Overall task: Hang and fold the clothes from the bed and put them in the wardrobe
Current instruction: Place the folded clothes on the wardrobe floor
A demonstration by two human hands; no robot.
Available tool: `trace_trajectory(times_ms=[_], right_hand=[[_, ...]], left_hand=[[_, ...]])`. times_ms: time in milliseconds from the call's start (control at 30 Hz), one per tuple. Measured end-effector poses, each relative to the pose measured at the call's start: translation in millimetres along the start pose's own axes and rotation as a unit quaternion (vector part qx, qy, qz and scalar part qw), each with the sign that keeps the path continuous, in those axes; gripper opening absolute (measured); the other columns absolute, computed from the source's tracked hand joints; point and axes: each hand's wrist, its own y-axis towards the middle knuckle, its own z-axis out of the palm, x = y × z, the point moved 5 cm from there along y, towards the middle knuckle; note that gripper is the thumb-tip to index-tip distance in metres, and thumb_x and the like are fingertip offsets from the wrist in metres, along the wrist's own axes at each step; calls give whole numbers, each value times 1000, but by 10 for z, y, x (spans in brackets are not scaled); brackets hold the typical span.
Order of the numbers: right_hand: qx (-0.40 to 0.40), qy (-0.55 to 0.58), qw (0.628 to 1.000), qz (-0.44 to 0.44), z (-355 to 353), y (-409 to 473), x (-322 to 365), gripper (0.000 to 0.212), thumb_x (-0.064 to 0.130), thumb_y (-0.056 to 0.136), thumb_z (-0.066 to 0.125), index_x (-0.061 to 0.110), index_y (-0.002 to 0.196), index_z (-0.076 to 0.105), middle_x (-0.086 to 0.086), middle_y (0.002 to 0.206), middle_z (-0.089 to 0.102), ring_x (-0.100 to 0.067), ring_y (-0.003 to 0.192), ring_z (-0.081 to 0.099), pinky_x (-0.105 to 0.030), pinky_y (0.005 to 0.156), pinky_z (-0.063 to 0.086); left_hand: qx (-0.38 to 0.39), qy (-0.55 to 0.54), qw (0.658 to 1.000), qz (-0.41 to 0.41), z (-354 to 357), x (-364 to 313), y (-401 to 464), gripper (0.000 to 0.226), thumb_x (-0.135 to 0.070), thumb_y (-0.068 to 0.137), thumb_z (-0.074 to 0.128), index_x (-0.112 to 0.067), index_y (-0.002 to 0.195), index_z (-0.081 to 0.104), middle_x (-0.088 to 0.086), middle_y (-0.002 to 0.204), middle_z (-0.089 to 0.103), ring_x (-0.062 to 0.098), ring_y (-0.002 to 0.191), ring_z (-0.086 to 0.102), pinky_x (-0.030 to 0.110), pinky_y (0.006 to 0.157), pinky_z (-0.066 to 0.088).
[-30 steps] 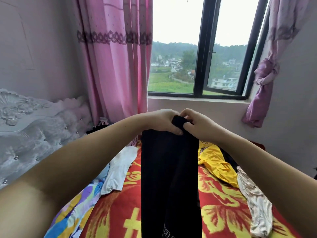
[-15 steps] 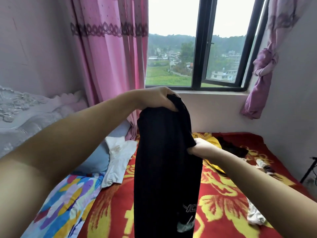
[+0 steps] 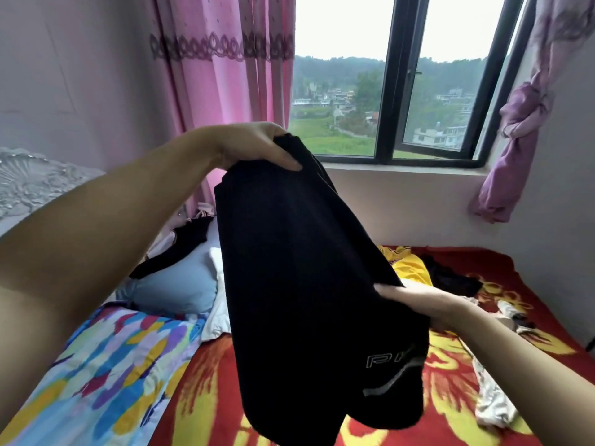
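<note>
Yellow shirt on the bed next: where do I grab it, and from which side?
Only the yellow shirt's collar end shows, past the held black garment. Take that bunched upper edge, probably with the right hand, which is nearest, coming from above: it lies crumpled on the red blanket.

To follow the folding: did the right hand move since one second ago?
Yes. The right hand left the left hand at the top of the black garment and went down, from window sill level toward the bed.
</note>
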Motion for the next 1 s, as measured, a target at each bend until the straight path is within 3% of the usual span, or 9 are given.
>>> trace_trajectory(times_ms=[167, 267, 367, 467, 533, 700, 833, 933, 1000], right_hand=[[84, -131, 979, 130, 24, 83, -517, 39, 24, 69, 70, 12, 105, 62, -1, 97, 72, -15, 92, 69, -28, 77, 56], [-23, -138, 980, 140, -313, 189, -746, 8, 18, 90, 60, 15, 97, 63, 2, 88, 71, -10, 81, 69, -27, 72, 54], [-211, -123, 967, 74, -812, 249, -786, 22, 26, 96, 56, 7, 94, 65, -10, 92, 70, -21, 80, 65, -33, 74, 49], [-321, -218, 922, -12, -1133, 327, -516, 20, 27, 95, 56, 11, 88, 64, -7, 83, 65, -22, 80, 59, -33, 69, 40], [-371, -294, 880, -48, -1272, 381, -212, 18, 28, 96, 55, 13, 96, 64, -11, 86, 66, -26, 84, 60, -32, 70, 39], [-488, -470, 714, -175, -1518, 246, 626, 20, 28, 97, 49, 15, 108, 59, -16, 103, 65, -42, 86, 62, -44, 71, 47], [-469, -531, 670, -221, -1564, 59, 510, 28, 30, 94, 48, 11, 110, 60, -15, 102, 68, -43, 74, 65, -44, 63, 50], [-392, -579, 696, -164, -1453, 30, -220, 31, 10, 83, 68, 6, 113, 63, -17, 100, 68, -41, 62, 67, -47, 53, 54], [-314, -630, 699, -125, -1221, 72, -882, 45, -4, 67, 79, 1, 110, 66, -17, 88, 68, -38, 46, 62, -44, 38, 49]], left_hand=[[-2, -39, 999, -24, 71, 221, 129, 36, -20, 73, 78, -6, 104, 66, 5, 84, 74, 17, 69, 72, 25, 55, 56], [-12, 42, 997, -59, 130, 433, 322, 24, -23, 76, 76, -12, 97, 70, 3, 85, 75, 18, 71, 72, 26, 58, 56], [-73, 202, 973, -90, 88, 766, 491, 3, -26, 84, 70, -26, 84, 72, -5, 79, 73, 15, 71, 69, 24, 61, 51], [-168, 206, 961, -79, -89, 1090, 627, 19, -23, 90, 64, -31, 73, 66, -4, 79, 69, 12, 71, 64, 22, 63, 44], [-258, 235, 935, -65, -226, 1156, 722, 12, -27, 92, 59, -21, 86, 67, 1, 84, 66, 22, 83, 62, 28, 69, 43], [-470, 188, 861, 48, -602, 805, 859, 23, -28, 92, 51, -14, 100, 68, 8, 88, 67, 29, 85, 61, 25, 68, 39], [-416, 149, 879, 182, -419, 717, 734, 18, -19, 87, 59, -18, 100, 71, 5, 89, 69, 6, 73, 61, 0, 67, 37], [-314, 284, 854, 301, 309, 1161, 515, 26, -18, 83, 57, -5, 101, 72, 10, 90, 73, 19, 76, 68, 11, 75, 46], [-215, 365, 829, 364, 1034, 1750, 286, 26, -19, 84, 55, -7, 98, 74, 6, 80, 72, 20, 64, 67, 26, 56, 51]])
